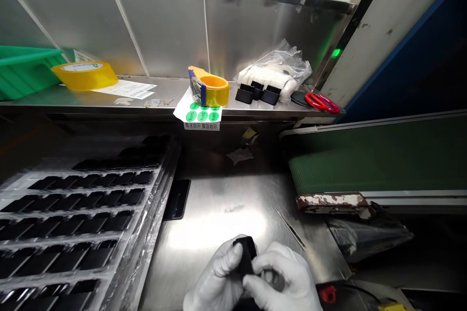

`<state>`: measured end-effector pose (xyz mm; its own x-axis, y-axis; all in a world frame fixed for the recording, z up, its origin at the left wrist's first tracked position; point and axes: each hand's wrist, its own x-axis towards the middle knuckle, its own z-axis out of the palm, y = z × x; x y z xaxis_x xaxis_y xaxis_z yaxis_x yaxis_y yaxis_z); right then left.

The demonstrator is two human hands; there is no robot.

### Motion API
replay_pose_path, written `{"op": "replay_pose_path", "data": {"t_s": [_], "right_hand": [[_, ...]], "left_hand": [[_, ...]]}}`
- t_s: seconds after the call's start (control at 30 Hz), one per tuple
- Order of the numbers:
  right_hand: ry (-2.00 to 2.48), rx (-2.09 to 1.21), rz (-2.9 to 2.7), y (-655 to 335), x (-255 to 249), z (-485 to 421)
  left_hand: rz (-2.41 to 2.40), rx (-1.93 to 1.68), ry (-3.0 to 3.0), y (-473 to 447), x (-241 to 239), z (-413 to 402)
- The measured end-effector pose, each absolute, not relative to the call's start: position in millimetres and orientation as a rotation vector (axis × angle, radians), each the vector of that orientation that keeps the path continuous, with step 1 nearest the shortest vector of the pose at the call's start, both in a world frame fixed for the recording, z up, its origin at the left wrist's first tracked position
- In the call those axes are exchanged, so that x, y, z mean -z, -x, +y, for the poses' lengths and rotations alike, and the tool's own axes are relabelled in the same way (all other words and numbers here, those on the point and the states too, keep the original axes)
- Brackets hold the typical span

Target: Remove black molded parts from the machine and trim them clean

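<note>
My left hand (221,272), in a white glove, is closed around a small black plastic case (247,255) at the bottom middle of the view. The case stands tilted, its upper end showing above the thumb. Also gloved, my right hand (282,277) is closed, with thumb and forefinger pinched at the lower edge of the same case. Whether a smaller part sits between those fingertips I cannot tell. To the left, rows of similar black pieces (78,223) lie in a plastic-lined tray (140,248).
Tweezers (291,228) and a dark phone-like slab (177,199) lie on the steel bench (219,189). A green conveyor belt (379,160) runs at right. On the ledge are a tape dispenser (217,90), a yellow tape roll (87,77), red-handled scissors (321,102) and a green bin (27,70).
</note>
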<state>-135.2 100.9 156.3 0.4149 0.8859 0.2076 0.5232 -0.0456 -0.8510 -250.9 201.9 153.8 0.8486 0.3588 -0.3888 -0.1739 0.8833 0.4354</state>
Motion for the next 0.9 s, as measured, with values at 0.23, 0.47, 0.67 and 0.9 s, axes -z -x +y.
{"op": "replay_pose_path", "data": {"t_s": [0.23,0.47,0.67,0.9], "right_hand": [[1.931,-0.752,-0.626,155,-183,91],[1.742,-0.864,-0.791,146,-180,96],[1.673,-0.726,-0.882,141,-184,105],[1.743,-0.653,-1.089,130,-195,132]], "left_hand": [[0.153,-0.134,-0.019,248,-129,179],[0.132,-0.1,-0.093,244,-144,178],[0.153,-0.179,0.017,239,-141,174],[0.264,-0.281,-0.18,234,-133,187]]}}
